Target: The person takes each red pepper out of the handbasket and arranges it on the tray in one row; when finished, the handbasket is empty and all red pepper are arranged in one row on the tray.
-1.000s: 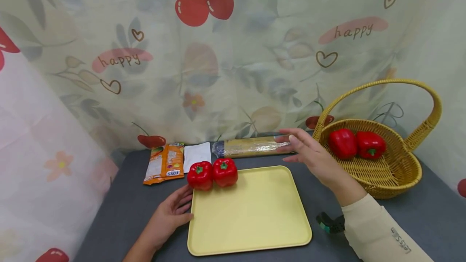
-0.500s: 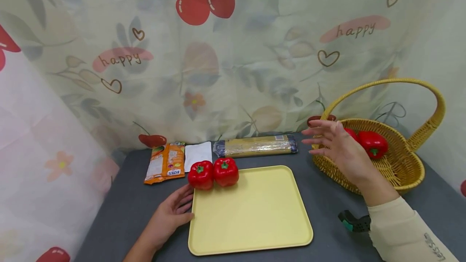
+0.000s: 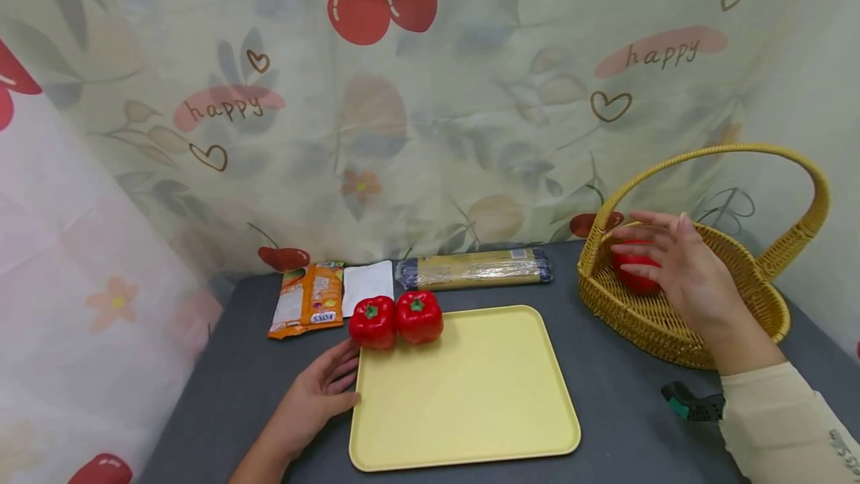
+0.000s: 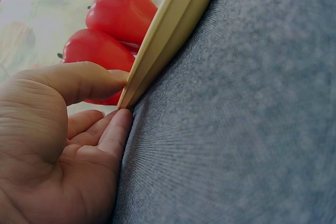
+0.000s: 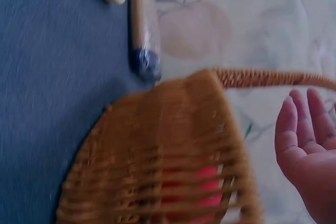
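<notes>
My left hand (image 3: 312,402) is at the left edge of a yellow tray (image 3: 484,402). In the left wrist view, the thumb and fingers pinch the tray's rim (image 4: 163,35). Two red bell peppers, a left one (image 3: 372,323) and a right one (image 3: 419,317), stand side by side on the tray's far left corner. My right hand (image 3: 699,282) hovers over the wicker basket (image 3: 631,323) with fingers spread and nothing held. Behind its fingers shows a red bell pepper (image 3: 638,284); the rest of the basket's contents is partly hidden by the hand.
An orange snack packet (image 3: 316,301) and a white packet (image 3: 366,286) lie behind the tray. A long plastic-wrapped package (image 3: 473,269) runs along the back, by the patterned curtain (image 3: 443,140). The basket's tall handle (image 3: 725,151) arches above it.
My right hand has moved right, from above the wrapped package to over the basket, now covering one of the two peppers there. The left hand has stayed at the tray.
</notes>
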Demonstrator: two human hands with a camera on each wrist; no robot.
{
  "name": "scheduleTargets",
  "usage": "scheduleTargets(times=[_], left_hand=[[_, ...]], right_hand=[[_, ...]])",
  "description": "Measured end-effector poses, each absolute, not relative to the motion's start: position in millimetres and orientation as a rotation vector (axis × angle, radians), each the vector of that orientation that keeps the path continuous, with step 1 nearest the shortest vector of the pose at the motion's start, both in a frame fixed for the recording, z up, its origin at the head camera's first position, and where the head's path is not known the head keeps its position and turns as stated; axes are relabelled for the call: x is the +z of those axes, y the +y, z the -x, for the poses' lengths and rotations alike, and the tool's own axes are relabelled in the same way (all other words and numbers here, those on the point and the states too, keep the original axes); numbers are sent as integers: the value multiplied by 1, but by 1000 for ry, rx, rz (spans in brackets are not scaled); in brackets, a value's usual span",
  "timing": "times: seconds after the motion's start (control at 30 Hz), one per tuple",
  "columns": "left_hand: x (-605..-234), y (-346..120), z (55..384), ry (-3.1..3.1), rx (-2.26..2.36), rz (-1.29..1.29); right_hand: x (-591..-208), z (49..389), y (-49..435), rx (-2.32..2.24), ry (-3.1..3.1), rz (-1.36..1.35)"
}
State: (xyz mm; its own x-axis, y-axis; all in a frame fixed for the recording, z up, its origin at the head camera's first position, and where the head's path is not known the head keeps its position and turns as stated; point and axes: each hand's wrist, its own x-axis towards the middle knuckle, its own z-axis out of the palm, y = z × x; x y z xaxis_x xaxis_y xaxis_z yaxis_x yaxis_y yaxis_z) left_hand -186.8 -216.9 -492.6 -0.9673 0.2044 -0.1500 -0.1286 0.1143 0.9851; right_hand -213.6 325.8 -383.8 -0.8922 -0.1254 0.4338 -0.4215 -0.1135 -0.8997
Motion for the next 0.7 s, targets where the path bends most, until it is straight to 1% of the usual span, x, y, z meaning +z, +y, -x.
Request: scheduleTargets(times=[0.33, 0.53, 0.7], left_hand=[[-493, -217, 187, 2149, 1931, -98], [-494, -218, 188, 2142, 1935, -104], [-493, -217, 186, 2144, 1938, -98]], right_hand=[[-393, 224, 355, 2220, -1815, -519], [-399, 233, 363, 2145, -1864, -313], [-407, 238, 369, 2028, -1951, -195]])
